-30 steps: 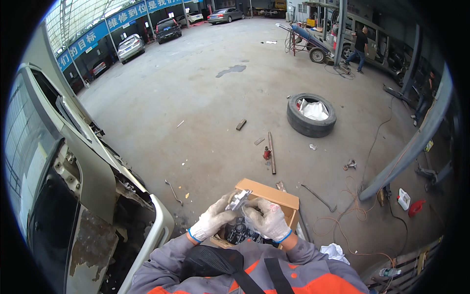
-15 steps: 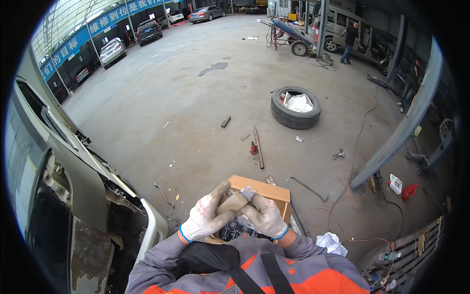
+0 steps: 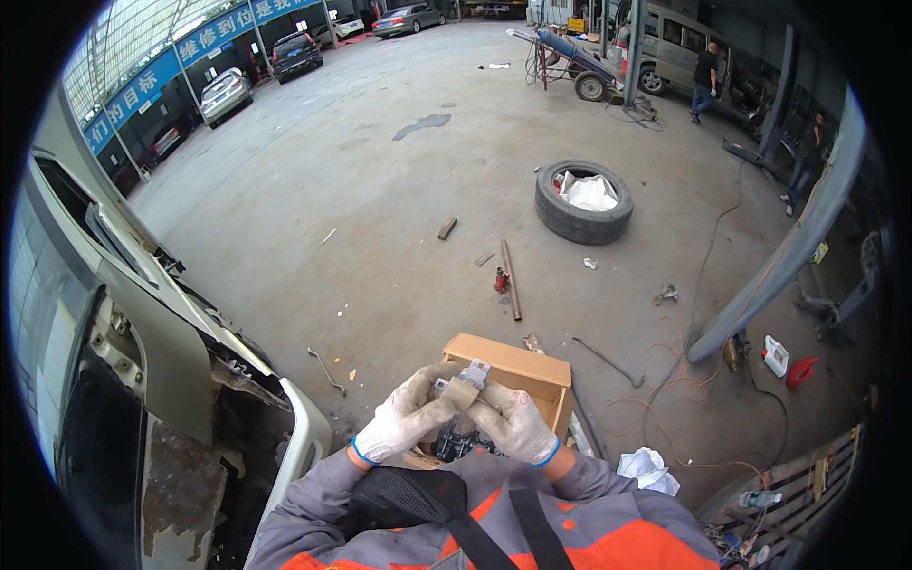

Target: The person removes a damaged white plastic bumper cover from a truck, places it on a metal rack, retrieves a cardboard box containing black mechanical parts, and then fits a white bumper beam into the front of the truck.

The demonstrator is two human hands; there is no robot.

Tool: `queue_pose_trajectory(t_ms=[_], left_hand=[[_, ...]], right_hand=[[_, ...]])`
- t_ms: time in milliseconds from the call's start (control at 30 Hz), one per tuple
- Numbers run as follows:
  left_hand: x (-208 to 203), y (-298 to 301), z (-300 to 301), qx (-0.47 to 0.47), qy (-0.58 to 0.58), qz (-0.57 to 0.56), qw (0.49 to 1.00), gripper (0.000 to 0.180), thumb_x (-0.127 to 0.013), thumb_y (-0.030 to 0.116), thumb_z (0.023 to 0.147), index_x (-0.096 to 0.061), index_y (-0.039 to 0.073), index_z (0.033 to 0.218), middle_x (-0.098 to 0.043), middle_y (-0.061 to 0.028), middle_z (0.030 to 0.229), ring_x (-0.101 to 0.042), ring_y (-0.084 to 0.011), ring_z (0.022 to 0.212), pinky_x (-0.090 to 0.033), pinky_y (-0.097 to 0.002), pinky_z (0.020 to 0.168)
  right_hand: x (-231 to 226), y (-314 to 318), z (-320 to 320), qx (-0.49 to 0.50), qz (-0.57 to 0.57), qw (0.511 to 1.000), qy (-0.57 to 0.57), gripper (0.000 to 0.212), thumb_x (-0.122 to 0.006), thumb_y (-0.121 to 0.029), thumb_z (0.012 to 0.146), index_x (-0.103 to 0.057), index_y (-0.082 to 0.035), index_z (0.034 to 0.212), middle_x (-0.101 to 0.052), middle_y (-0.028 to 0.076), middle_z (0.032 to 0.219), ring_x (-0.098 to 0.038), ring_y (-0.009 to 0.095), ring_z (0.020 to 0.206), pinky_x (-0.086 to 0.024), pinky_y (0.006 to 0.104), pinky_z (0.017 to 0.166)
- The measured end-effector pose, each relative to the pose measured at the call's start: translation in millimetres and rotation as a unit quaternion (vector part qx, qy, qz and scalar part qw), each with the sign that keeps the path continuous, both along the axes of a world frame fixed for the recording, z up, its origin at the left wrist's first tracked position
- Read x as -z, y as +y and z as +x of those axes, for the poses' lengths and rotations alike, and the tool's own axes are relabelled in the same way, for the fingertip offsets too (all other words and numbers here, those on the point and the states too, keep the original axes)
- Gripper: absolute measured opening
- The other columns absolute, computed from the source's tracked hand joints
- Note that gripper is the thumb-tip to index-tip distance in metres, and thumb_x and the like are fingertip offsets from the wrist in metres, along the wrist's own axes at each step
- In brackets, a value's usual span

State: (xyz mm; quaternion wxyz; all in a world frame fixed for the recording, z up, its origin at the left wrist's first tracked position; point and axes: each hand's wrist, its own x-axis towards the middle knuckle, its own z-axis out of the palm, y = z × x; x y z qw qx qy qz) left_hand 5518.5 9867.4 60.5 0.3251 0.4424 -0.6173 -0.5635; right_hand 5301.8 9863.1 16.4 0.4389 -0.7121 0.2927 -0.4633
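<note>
Above an open cardboard box (image 3: 521,358), I hold a small grey part with a tan, tape-like band (image 3: 463,394) around its middle. Its exact kind cannot be made out. My left hand (image 3: 404,418), in a white work glove with a blue cuff, is closed on its left side. My right hand (image 3: 516,425), gloved the same way, pinches it from the right. Grey ends stick out past the band at the top and left. Black parts (image 3: 463,441) lie in the box below, partly hidden by my hands.
A damaged car body (image 3: 180,380) stands close on my left. On the floor ahead are a red bottle jack (image 3: 501,279), a metal pipe (image 3: 511,280) and a tyre (image 3: 583,223) with white material inside. A slanted post (image 3: 779,247) and hoses lie right. Two people are farther off.
The banded part has turned between my hands, so its tan band looks shorter and a grey end shows at the left. The whole view has shifted slightly.
</note>
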Motion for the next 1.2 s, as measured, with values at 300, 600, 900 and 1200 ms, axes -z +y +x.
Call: queue_pose_trajectory(t_ms=[300, 600, 900, 1200], left_hand=[[4.2, -4.1, 4.1, 0.005, 0.094, 0.031, 0.995, 0.055, -0.068, 0.029, 0.096, -0.051, -0.002, 0.139, -0.063, -0.0092, 0.128, -0.059, -0.0145, 0.113, -0.048, -0.0324, 0.099], [3.7, -9.7, 7.0, -0.05, 0.092, 0.036, 0.994, 0.035, -0.066, 0.028, 0.1, -0.06, 0.0, 0.119, -0.067, -0.0026, 0.1, -0.06, -0.0063, 0.081, -0.05, -0.0235, 0.07], [11.1, -26.3, 9.3, -0.142, 0.21, 0.08, 0.964, 0.032, -0.059, 0.029, 0.104, -0.058, 0.001, 0.119, -0.069, -0.0057, 0.103, -0.067, -0.0119, 0.078, -0.056, -0.0217, 0.067], [15.9, -34.7, 12.3, -0.168, 0.26, 0.09, 0.947, 0.04, -0.05, 0.037, 0.107, -0.059, -0.001, 0.119, -0.071, -0.0132, 0.096, -0.073, -0.0229, 0.081, -0.061, -0.0321, 0.071]], right_hand=[[-18.0, 5.4, -8.8, -0.007, 0.138, 0.99, -0.03, 0.025, -0.056, -0.013, 0.099, -0.066, 0.003, 0.116, -0.069, 0.01, 0.089, -0.067, 0.018, 0.08, -0.053, 0.032, 0.074], [-24.0, 2.6, 0.9, 0.016, 0.177, 0.984, -0.025, 0.03, -0.059, -0.017, 0.1, -0.063, 0.005, 0.119, -0.068, 0.012, 0.089, -0.067, 0.02, 0.086, -0.054, 0.0342, 0.078], [-8.1, 10.4, 24.1, -0.041, 0.166, 0.983, 0.064, 0.03, -0.065, -0.025, 0.097, -0.068, 0.0, 0.112, -0.072, 0.013, 0.088, -0.069, 0.022, 0.084, -0.054, 0.0363, 0.079], [-16.0, -6.5, 10.4, 0.051, -0.009, 0.988, 0.145, 0.026, -0.059, -0.023, 0.099, -0.071, 0.001, 0.102, -0.073, 0.013, 0.084, -0.072, 0.026, 0.075, -0.055, 0.0373, 0.07]])
